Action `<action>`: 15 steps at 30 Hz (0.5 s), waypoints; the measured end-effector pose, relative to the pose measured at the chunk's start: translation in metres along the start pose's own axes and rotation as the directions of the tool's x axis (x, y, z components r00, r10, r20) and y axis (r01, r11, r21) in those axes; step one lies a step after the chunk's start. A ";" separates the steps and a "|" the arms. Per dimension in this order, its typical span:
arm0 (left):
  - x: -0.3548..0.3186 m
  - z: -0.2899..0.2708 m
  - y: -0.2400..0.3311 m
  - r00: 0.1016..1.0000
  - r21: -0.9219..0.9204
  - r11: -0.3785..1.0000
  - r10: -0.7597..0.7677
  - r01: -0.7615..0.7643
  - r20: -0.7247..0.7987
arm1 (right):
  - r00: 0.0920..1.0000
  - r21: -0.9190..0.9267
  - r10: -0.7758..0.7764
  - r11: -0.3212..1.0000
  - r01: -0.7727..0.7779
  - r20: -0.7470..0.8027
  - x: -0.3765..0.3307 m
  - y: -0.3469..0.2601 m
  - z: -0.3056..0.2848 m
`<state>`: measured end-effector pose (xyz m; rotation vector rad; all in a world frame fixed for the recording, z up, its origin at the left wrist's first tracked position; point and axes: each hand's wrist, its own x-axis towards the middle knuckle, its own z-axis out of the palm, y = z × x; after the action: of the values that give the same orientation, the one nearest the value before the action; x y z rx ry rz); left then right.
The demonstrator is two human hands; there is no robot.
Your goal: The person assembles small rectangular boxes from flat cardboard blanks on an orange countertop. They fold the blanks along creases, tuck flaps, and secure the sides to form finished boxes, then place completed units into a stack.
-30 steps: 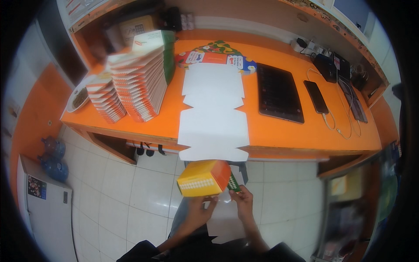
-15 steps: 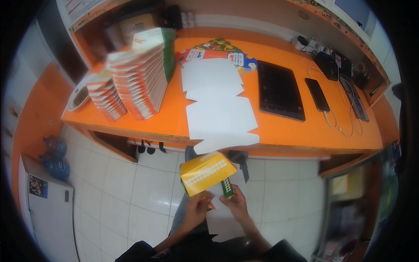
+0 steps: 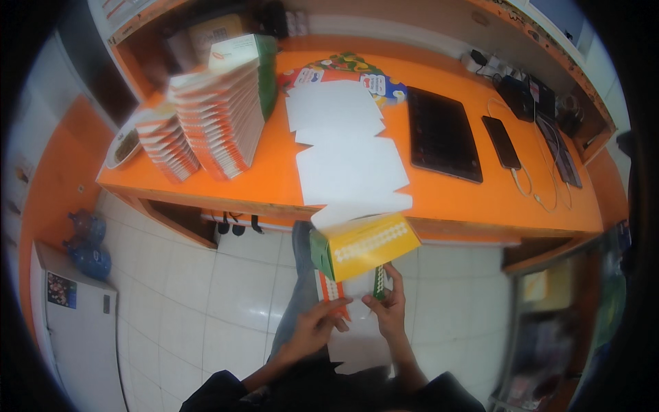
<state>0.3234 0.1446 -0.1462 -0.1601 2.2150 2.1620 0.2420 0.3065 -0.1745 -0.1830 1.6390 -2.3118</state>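
Observation:
Over my lap I hold a partly folded carton box [image 3: 374, 246], its yellow panel tilted up, a green panel at its left end and an orange-red flap near me. The inside of the box shows white. My left hand [image 3: 317, 325] has its fingers against the orange-red flap at the box's near left. Opposite it, my right hand [image 3: 390, 306] grips the green side flap between thumb and fingers. Just beyond the box, a flat white carton blank [image 3: 351, 172] lies on the orange desk [image 3: 264, 196], its near end hanging past the front edge.
Stacks of folded cartons [image 3: 216, 123] stand at the desk's left beside a bowl [image 3: 123, 149]. A black tablet [image 3: 444, 135] and a phone [image 3: 502, 142] with a cable lie to the right. Colourful printed carton pieces [image 3: 350, 72] lie at the back. Blue water jugs [image 3: 89, 257] stand on the floor at left.
The box has shifted right and turned, so its green left end and orange-red flap now show more. Both hands remain at its near side, the right one slightly higher and farther right.

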 end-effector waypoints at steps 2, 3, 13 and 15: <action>0.000 -0.005 -0.004 0.995 0.008 0.999 0.036 -0.036 -0.091 | 0.992 0.070 -0.124 0.990 0.122 0.035 -0.002 0.005 -0.001; 0.000 -0.007 -0.006 0.994 -0.050 0.996 0.074 -0.079 -0.082 | 0.985 0.079 -0.170 0.983 0.168 0.029 -0.003 0.006 -0.003; -0.003 -0.018 -0.006 0.973 0.029 0.980 0.200 -0.198 -0.113 | 0.984 0.029 0.034 0.999 -0.039 0.172 -0.006 -0.008 -0.013; -0.005 -0.016 -0.008 0.971 -0.062 0.978 0.190 -0.200 -0.146 | 0.986 0.089 -0.056 0.995 0.043 0.159 -0.007 -0.006 -0.005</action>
<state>0.3296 0.1284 -0.1528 -0.1018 2.3118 2.4091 0.2461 0.3149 -0.1696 -0.3859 1.4699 -2.3307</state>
